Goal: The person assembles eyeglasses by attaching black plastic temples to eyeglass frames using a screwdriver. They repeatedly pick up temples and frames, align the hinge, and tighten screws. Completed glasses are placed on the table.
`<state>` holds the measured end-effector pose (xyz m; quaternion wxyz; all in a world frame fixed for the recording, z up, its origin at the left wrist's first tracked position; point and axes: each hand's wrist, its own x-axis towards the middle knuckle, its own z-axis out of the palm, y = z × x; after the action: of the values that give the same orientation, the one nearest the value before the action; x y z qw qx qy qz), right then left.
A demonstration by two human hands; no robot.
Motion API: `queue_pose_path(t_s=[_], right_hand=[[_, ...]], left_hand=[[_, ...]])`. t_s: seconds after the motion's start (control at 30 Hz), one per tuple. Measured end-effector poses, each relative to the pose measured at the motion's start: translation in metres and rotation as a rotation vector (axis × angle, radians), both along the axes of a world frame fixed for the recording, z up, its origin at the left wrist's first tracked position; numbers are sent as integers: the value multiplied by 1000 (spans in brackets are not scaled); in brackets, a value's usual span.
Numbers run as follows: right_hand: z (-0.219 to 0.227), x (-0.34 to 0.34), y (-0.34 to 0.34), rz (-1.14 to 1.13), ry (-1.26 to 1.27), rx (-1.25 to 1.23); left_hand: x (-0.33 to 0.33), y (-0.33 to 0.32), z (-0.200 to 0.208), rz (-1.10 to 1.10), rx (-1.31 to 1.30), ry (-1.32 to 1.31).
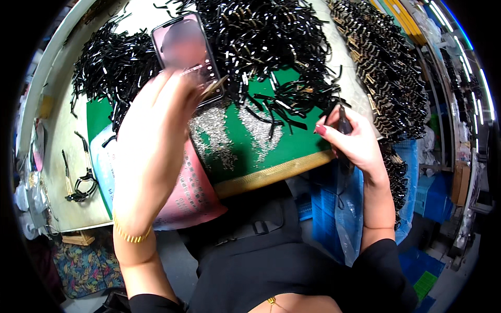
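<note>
My left hand (172,101), blurred by motion, is raised in front of the lower part of a phone (182,39). Its fingers look closed, and a thin, tan sliver sticks out beside them; what they hold is smeared. At the right edge of the green mat (292,143), my right hand (355,138) grips a slim black screwdriver (344,125), its thin tip pointing away from me. Small silver metal bits (214,135) lie in two patches on the mat between my hands. Beyond them are heaped black eyeglass temples (266,41), several strewn onto the mat.
A pink printed sheet (190,201) hangs over the table's near edge under my left forearm. On the left lies a black glasses frame (83,182). Rows of black-and-gold temples (386,68) line the right side, above blue crates (326,208) and plastic.
</note>
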<state>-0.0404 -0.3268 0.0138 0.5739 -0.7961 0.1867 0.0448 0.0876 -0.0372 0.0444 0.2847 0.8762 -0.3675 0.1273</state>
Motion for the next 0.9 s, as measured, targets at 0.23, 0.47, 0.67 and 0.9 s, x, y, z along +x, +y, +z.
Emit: queue_pose_path(t_s=[0.23, 0.47, 0.67, 0.9], right_hand=[[7, 5, 47, 140, -82, -82], [21, 3, 64, 404, 12, -59], [32, 4, 75, 570, -26, -71], [19, 0, 78, 535, -220, -287]], left_hand=[[-32, 89, -52, 234, -2, 322], [-74, 58, -44, 64, -401, 808], [-91, 35, -64, -159, -410, 718], [-97, 31, -59, -160, -637, 1407]])
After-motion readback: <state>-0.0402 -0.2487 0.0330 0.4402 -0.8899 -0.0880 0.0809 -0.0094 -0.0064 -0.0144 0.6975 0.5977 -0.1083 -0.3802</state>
